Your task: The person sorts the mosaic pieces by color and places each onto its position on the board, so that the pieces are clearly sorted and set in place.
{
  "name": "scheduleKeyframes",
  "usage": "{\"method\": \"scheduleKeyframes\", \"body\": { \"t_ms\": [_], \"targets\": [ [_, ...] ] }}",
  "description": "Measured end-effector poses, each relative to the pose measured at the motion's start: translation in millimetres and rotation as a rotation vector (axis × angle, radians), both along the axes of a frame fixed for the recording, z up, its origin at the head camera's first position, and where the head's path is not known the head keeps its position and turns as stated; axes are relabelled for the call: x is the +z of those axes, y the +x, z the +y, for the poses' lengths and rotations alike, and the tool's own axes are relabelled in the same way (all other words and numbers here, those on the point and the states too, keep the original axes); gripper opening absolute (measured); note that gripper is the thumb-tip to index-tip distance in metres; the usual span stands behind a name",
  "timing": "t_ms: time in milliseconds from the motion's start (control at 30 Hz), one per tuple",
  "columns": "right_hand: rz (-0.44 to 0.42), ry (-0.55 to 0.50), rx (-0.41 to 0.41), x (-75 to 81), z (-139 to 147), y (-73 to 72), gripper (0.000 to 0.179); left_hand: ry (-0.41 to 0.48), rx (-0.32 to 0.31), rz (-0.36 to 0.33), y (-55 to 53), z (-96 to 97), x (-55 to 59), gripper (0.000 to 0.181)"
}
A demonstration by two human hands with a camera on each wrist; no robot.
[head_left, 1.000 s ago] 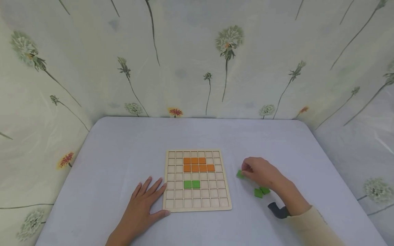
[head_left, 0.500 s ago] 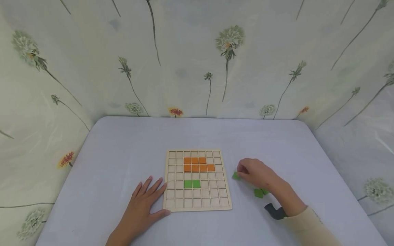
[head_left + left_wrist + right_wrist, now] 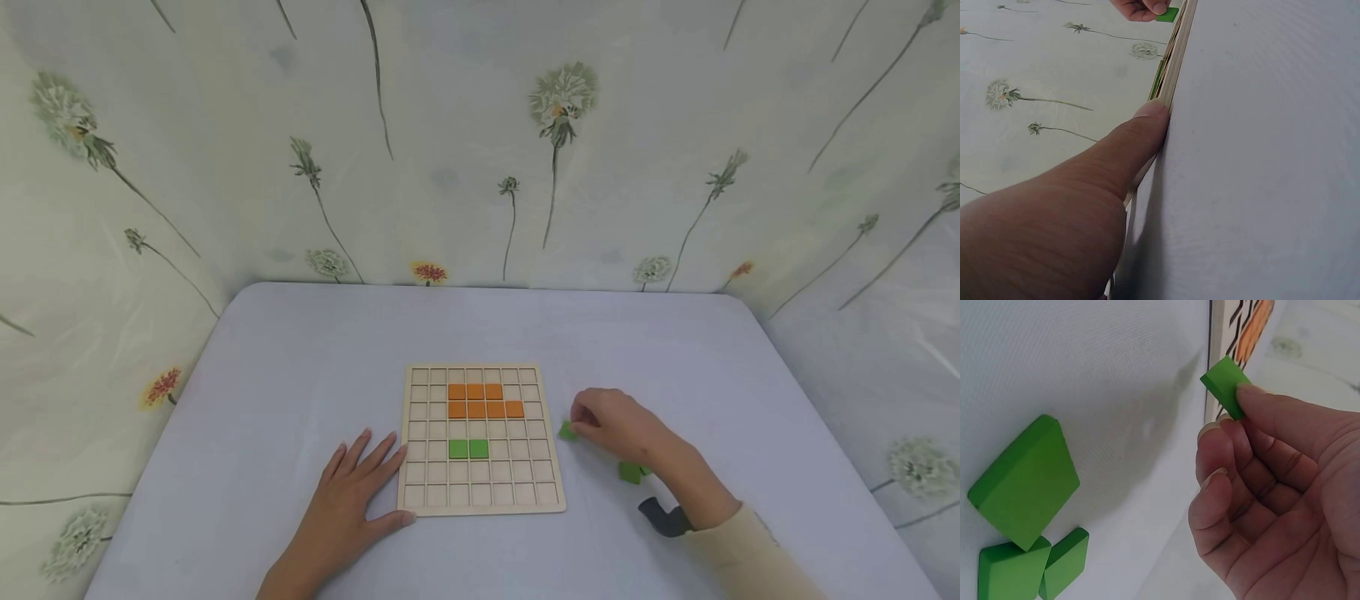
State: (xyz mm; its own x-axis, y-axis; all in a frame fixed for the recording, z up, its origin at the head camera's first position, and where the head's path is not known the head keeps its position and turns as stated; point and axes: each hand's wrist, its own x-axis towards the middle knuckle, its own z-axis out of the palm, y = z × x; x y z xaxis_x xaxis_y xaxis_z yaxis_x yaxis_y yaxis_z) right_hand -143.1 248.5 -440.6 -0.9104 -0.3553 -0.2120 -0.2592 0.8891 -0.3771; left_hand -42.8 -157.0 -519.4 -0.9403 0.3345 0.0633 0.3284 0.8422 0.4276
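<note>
A square wooden grid board [image 3: 502,497] lies on the table, with orange tiles [image 3: 476,409] in two rows and two green tiles [image 3: 468,449] in its cells. My left hand [image 3: 345,500] rests spread along the board's left edge, its thumb at the lower corner. To the right of the board, my right hand [image 3: 622,427] pinches a loose green tile [image 3: 1225,386] between thumb and fingers. In the right wrist view that tile is lifted off the cloth. Several more green tiles [image 3: 1025,481] lie on the cloth below the hand, partly hidden by the right arm in the head view.
White cloth covers the table [image 3: 315,350]. A dark curved strap-like piece [image 3: 663,517] shows at the right wrist beside the beige sleeve [image 3: 750,550]. Behind the table hangs a curtain [image 3: 450,125] printed with dandelions.
My right hand has moved left toward the board, carrying the pinched green tile. My left hand has stayed in place on the board's edge.
</note>
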Motion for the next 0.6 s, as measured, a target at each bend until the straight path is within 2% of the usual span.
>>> {"method": "scheduleKeyframes", "body": {
  "t_ms": [400, 600],
  "targets": [
    [0.013, -0.002, 0.021, 3.2, -5.5, 4.1, 0.008, 0.003, 0.001, -0.008, -0.1, 0.6, 1.5, 0.091],
    [-0.008, -0.009, 0.019, 1.8, -9.4, 5.7, 0.008, 0.009, -0.001, 0.001, 0.0, 0.2, 1.1, 0.090]
  ]
}}
